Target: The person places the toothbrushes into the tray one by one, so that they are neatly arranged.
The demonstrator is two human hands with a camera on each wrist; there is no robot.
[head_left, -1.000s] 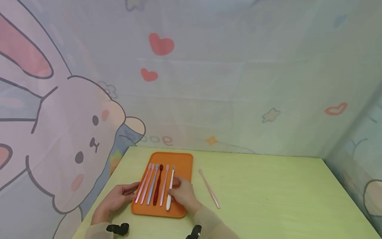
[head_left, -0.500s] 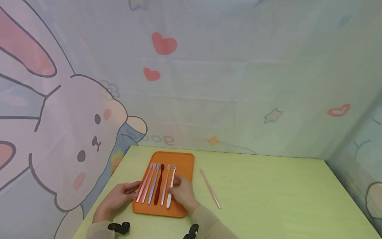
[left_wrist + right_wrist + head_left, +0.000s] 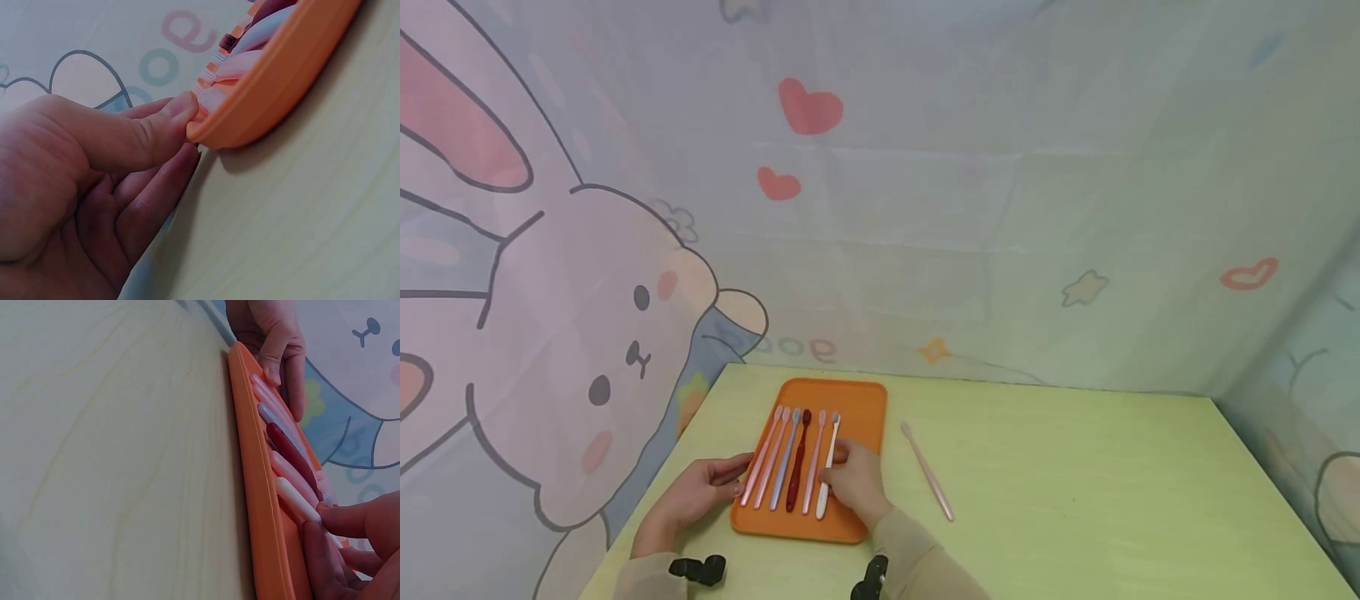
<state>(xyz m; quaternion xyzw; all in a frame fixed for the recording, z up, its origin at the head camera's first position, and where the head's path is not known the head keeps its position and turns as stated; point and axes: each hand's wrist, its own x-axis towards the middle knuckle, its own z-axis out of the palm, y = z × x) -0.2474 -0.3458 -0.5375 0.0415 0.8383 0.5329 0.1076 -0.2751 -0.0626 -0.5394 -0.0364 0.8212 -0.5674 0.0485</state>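
Observation:
My left hand [image 3: 695, 492] holds the left rim of an orange tray [image 3: 863, 408]; in the left wrist view its thumb [image 3: 178, 111] lies over the rim, other fingers below. On the tray several toothbrushes lie side by side, heads at the far end: pink ones at the left, then a blue toothbrush [image 3: 784, 467], a dark red toothbrush [image 3: 796, 471], another pink toothbrush [image 3: 813, 471] and a white toothbrush [image 3: 822, 502] at the right end. My right hand [image 3: 859, 483] pinches the white toothbrush by its handle between thumb and fingers, low over the tray.
A pale pink toothbrush [image 3: 929, 477] lies slanted on the light green table [image 3: 1075, 475], right of the tray. Behind the table hangs a printed cloth [image 3: 970, 208] with a rabbit and hearts. Dark wrist-worn devices sit at both sleeves.
The white toothbrush in my right hand has shifted slightly left and away from me, its handle end nearer the pink one. My left hand stays on the tray rim.

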